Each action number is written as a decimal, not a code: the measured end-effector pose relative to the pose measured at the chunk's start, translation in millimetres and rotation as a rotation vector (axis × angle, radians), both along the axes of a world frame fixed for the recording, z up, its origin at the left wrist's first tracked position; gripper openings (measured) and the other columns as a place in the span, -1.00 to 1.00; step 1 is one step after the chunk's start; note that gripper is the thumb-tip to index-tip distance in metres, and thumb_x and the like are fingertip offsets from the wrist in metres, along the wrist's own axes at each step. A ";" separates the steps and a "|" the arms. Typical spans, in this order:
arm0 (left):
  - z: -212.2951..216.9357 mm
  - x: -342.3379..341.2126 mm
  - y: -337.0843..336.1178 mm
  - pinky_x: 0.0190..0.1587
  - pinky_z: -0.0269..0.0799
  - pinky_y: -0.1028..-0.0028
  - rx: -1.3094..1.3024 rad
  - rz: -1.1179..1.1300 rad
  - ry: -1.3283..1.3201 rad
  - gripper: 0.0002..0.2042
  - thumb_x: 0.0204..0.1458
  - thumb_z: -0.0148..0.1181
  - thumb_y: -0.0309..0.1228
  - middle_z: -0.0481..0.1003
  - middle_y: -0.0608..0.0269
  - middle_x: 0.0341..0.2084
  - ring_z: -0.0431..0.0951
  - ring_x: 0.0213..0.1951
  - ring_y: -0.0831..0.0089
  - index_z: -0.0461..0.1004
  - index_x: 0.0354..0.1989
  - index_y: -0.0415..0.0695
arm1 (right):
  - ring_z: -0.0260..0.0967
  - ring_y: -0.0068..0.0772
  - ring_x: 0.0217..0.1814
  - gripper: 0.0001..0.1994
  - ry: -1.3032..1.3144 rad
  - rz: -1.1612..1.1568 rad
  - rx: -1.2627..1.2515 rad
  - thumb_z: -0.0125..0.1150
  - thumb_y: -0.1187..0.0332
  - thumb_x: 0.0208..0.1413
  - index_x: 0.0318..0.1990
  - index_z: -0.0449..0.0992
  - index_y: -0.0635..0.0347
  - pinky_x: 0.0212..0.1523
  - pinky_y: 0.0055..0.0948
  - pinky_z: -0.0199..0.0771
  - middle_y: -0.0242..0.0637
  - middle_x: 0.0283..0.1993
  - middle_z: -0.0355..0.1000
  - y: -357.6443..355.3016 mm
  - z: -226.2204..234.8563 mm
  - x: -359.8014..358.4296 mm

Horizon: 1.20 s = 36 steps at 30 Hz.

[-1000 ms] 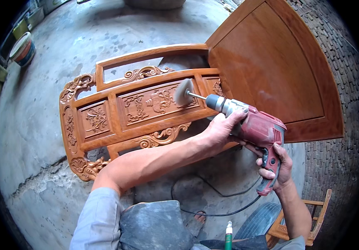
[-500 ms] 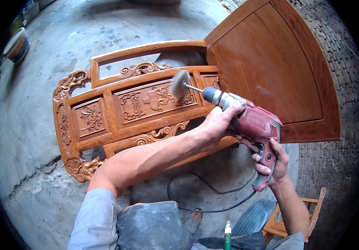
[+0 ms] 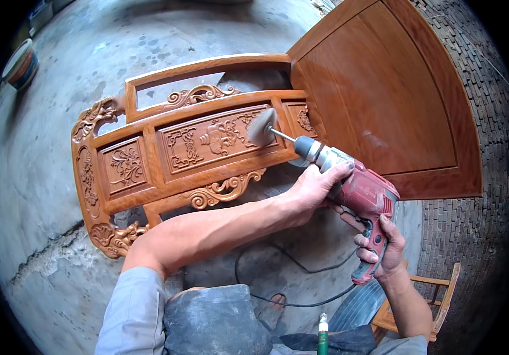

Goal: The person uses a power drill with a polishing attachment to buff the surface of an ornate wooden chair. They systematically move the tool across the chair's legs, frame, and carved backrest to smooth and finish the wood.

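A red electric drill (image 3: 365, 194) carries a round grey brush wheel (image 3: 262, 126) on its chuck. The wheel touches the right end of the middle carved panel of an orange wooden carved frame (image 3: 148, 177) lying on the concrete floor. My left hand (image 3: 318, 184) wraps over the front of the drill body behind the chuck. My right hand (image 3: 384, 248) grips the drill's handle lower down. A black cord (image 3: 284, 278) trails from the drill across the floor.
A large plain orange wooden panel (image 3: 396, 100) leans at the upper right, next to the frame. A bucket (image 3: 20, 62) stands at the far left. A small wooden stool (image 3: 438, 302) is at the lower right by a brick wall. A green-tipped tube (image 3: 323, 334) sits near my lap.
The drill and both hands have shifted slightly, with the brush wheel staying on the right part of the middle carved panel. The view has moved a little to the right.
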<state>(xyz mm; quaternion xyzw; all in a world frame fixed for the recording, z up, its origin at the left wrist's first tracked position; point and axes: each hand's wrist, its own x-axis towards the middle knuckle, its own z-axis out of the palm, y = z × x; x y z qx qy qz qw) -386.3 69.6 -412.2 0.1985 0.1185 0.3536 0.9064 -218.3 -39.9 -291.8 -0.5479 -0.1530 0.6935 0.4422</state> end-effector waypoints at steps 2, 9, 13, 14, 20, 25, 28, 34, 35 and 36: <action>-1.4 1.5 -1.4 -0.27 0.53 0.42 0.026 -0.010 0.008 -0.56 0.26 0.14 -0.05 0.55 0.25 -0.08 0.57 -0.13 0.44 0.39 0.15 -0.09 | 0.36 -0.54 -0.37 -0.39 0.011 -0.006 -0.009 -0.01 0.08 0.35 0.39 0.13 0.31 -0.64 -0.69 0.33 0.20 0.37 0.24 -4.4 -3.8 1.6; -0.2 -5.0 3.6 -0.25 0.50 0.46 0.063 0.001 0.046 -0.59 0.24 0.17 -0.07 0.57 0.27 -0.13 0.58 -0.17 0.47 0.43 0.10 -0.10 | 0.36 -0.55 -0.33 -0.32 0.091 -0.027 0.082 0.02 0.07 0.35 0.45 0.01 0.29 -0.62 -0.71 0.37 0.19 0.45 0.12 -11.5 -26.3 -2.0; -8.6 -8.1 -2.5 -0.26 0.52 0.44 0.096 -0.014 0.062 -0.60 0.24 0.15 -0.07 0.57 0.27 -0.15 0.58 -0.19 0.47 0.45 0.09 -0.10 | 0.37 -0.54 -0.33 -0.34 0.100 -0.045 0.035 0.01 0.07 0.34 0.44 0.04 0.28 -0.61 -0.70 0.37 0.17 0.43 0.16 -20.1 -31.0 -9.3; -6.8 -11.5 -7.3 -0.27 0.54 0.41 0.107 -0.028 0.112 -0.60 0.24 0.15 -0.07 0.57 0.27 -0.16 0.58 -0.21 0.47 0.45 0.09 -0.09 | 0.39 -0.53 -0.31 -0.34 0.104 -0.042 0.033 0.02 0.08 0.34 0.43 0.06 0.29 -0.60 -0.68 0.37 0.16 0.42 0.18 -25.9 -32.0 -8.2; 0.7 -5.3 -10.5 -0.29 0.52 0.41 0.192 -0.107 0.260 -0.61 0.21 0.14 -0.05 0.56 0.29 -0.21 0.55 -0.25 0.49 0.51 0.06 -0.06 | 0.43 -0.49 -0.29 -0.39 0.165 -0.121 0.069 0.02 0.06 0.32 0.39 0.14 0.24 -0.56 -0.65 0.38 0.13 0.33 0.30 -50.0 -40.2 -12.8; 2.3 15.8 46.6 -0.05 0.58 0.31 0.207 -0.208 0.359 -0.61 0.16 0.21 -0.08 0.60 0.20 -0.16 0.63 -0.13 0.37 0.55 -0.01 -0.12 | 0.38 -0.53 -0.31 -0.49 0.261 -0.332 0.147 0.05 0.03 0.33 0.26 0.23 0.18 -0.57 -0.68 0.37 0.06 0.17 0.45 -21.0 -54.4 -37.8; -0.5 17.1 53.9 -0.09 0.59 0.31 0.132 -0.189 0.425 -0.63 0.14 0.26 -0.11 0.60 0.19 -0.17 0.63 -0.15 0.35 0.55 -0.04 -0.14 | 0.37 -0.54 -0.29 -0.48 0.389 -0.421 0.200 0.06 0.03 0.33 0.26 0.22 0.19 -0.57 -0.66 0.34 0.00 0.12 0.47 -13.6 -79.4 -55.1; -13.9 10.8 73.1 -0.08 0.60 0.33 0.192 -0.228 0.613 -0.59 0.14 0.27 -0.09 0.60 0.18 -0.17 0.64 -0.16 0.36 0.53 -0.03 -0.18 | 0.35 -0.56 -0.31 -0.50 0.506 -0.529 0.242 0.05 0.04 0.34 0.23 0.23 0.19 -0.57 -0.65 0.34 -0.05 0.08 0.47 -3.9 -100.0 -81.0; -15.7 11.2 75.8 -0.07 0.60 0.33 0.198 -0.246 0.652 -0.59 0.14 0.27 -0.08 0.60 0.18 -0.17 0.64 -0.16 0.36 0.53 -0.03 -0.18 | 0.34 -0.56 -0.31 -0.51 0.509 -0.545 0.244 0.05 0.04 0.34 0.23 0.23 0.19 -0.58 -0.65 0.35 -0.06 0.07 0.47 -2.5 -101.1 -82.1; -17.7 10.7 77.1 -0.07 0.60 0.33 0.199 -0.243 0.647 -0.58 0.14 0.26 -0.08 0.60 0.18 -0.18 0.64 -0.16 0.36 0.53 -0.03 -0.18 | 0.33 -0.56 -0.32 -0.51 0.512 -0.550 0.240 0.05 0.05 0.34 0.23 0.24 0.19 -0.57 -0.66 0.34 -0.06 0.07 0.47 -1.3 -103.2 -83.1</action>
